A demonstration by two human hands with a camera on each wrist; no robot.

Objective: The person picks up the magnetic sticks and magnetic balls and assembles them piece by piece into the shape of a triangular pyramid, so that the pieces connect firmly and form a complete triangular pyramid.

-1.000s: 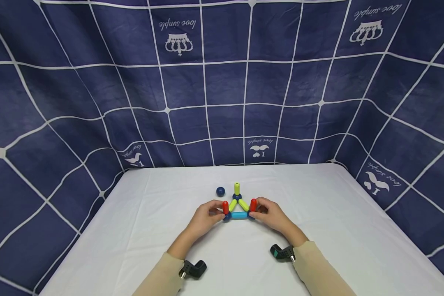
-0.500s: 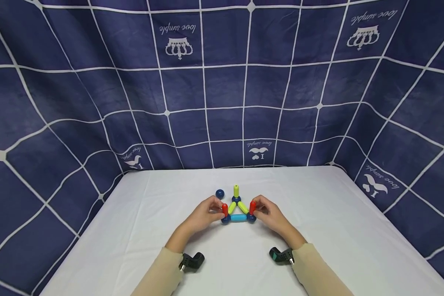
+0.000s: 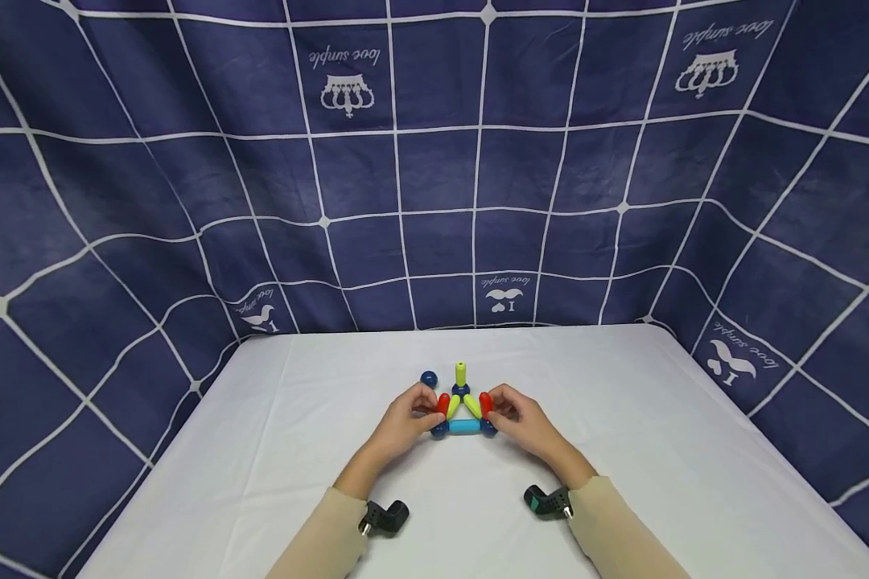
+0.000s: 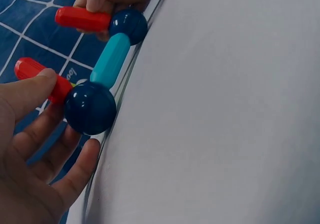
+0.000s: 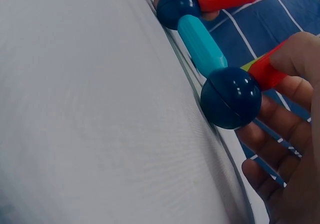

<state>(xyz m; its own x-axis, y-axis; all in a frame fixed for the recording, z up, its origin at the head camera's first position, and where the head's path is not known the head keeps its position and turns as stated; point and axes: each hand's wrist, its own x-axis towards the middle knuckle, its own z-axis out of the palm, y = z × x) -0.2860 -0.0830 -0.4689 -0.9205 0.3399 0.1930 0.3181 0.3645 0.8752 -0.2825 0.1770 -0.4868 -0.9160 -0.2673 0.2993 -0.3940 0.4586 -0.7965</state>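
Note:
A triangle of magnetic rods and balls lies on the white table. A light blue rod (image 3: 464,427) joins the left navy ball (image 4: 90,108) and the right navy ball (image 5: 231,98) at its near side. Two yellow-green rods (image 3: 472,405) run back to a third navy ball (image 3: 461,391), which bears an upright yellow-green rod (image 3: 460,374). My left hand (image 3: 403,420) pinches the left red rod (image 3: 443,404) on its ball, the lower fingers spread beneath. The right red rod (image 3: 486,404) is pinched by my right hand (image 3: 525,418). Both red rods lean slightly inward.
A loose navy ball (image 3: 429,379) sits behind my left hand, left of the rear corner. White cloth covers the table (image 3: 275,434). A dark blue checked curtain (image 3: 434,169) rises along the back and sides.
The red rods, upright before, have tipped inward towards each other, my fingers moving with them. The triangle has stayed about where it was.

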